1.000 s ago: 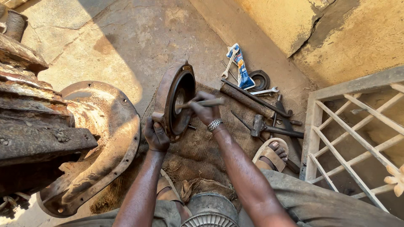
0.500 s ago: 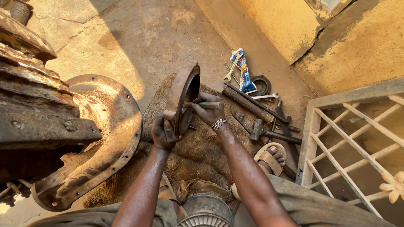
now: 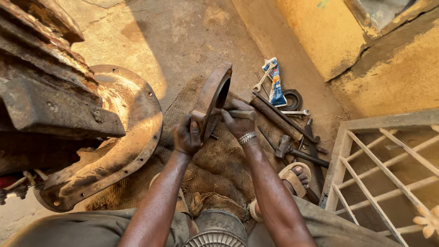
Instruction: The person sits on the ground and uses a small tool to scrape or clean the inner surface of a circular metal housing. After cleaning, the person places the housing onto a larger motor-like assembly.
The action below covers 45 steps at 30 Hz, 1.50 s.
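Standing rusty flange (image 3: 215,98) between left hand (image 3: 186,136), right hand (image 3: 238,121)

The round metal cover (image 3: 215,103) now stands more on its edge, so it looks thinner than a second ago, when more of its open face showed. The left hand (image 3: 186,136) now sits a bit higher on its rim. The right hand (image 3: 238,121) holds the short rod (image 3: 241,114) flat across the cover, where before it tilted up.
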Each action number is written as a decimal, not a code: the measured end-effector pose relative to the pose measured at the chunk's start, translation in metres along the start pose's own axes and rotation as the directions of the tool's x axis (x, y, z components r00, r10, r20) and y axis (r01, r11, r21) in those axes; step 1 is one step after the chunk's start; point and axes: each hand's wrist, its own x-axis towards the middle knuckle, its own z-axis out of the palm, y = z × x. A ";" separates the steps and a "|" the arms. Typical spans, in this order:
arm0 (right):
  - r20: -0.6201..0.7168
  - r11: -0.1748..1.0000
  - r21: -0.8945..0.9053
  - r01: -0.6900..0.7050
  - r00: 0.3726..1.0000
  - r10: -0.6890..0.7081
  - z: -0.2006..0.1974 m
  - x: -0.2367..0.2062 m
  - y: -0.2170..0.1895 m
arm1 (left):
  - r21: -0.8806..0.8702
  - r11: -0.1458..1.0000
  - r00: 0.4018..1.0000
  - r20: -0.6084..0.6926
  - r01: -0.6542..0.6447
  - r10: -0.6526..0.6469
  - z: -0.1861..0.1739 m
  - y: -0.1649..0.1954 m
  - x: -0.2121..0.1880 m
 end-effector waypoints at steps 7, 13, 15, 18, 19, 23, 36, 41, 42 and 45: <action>0.023 0.990 0.012 0.138 0.990 -0.138 -0.005 0.003 -0.009 | 0.063 0.998 1.000 -0.006 -0.005 0.005 -0.004 0.002 0.007; 0.026 0.976 0.041 0.212 0.977 -0.214 0.002 0.001 -0.002 | 0.127 0.992 1.000 -0.016 0.013 -0.011 -0.005 0.007 0.009; -0.085 0.971 0.009 0.240 0.968 -0.238 0.004 -0.004 0.002 | 0.121 0.993 1.000 -0.022 -0.002 0.004 -0.005 0.007 0.009; 0.054 0.986 0.028 0.162 0.985 -0.164 0.004 -0.009 0.006 | 0.162 0.987 0.999 -0.036 0.000 0.006 -0.006 0.006 0.008; 0.022 0.982 0.027 0.187 0.982 -0.187 0.004 -0.009 0.006 | 0.151 0.988 0.999 -0.042 0.012 -0.006 -0.006 0.006 0.007; 0.039 0.983 0.033 0.182 0.982 -0.183 0.007 -0.002 0.001 | 0.118 0.993 0.999 -0.030 0.028 -0.024 -0.008 0.004 0.007; 0.337 0.569 -0.687 -0.453 0.495 0.801 -0.054 0.007 0.077 | 0.130 0.982 0.986 -0.116 0.135 -0.120 0.040 0.011 0.039; 0.150 0.803 -0.282 -0.526 0.802 0.578 -0.077 0.032 0.056 | 0.094 0.952 0.945 -0.181 0.292 -0.273 0.075 0.020 0.072; 0.184 0.849 0.005 -0.529 0.835 0.519 -0.078 0.045 0.044 | 0.080 0.953 0.941 -0.204 0.292 -0.272 0.082 0.024 0.077; 0.210 0.829 0.426 -0.362 0.931 0.299 -0.069 0.087 0.009 | 0.008 0.909 0.903 -0.110 0.418 -0.414 0.100 0.038 0.086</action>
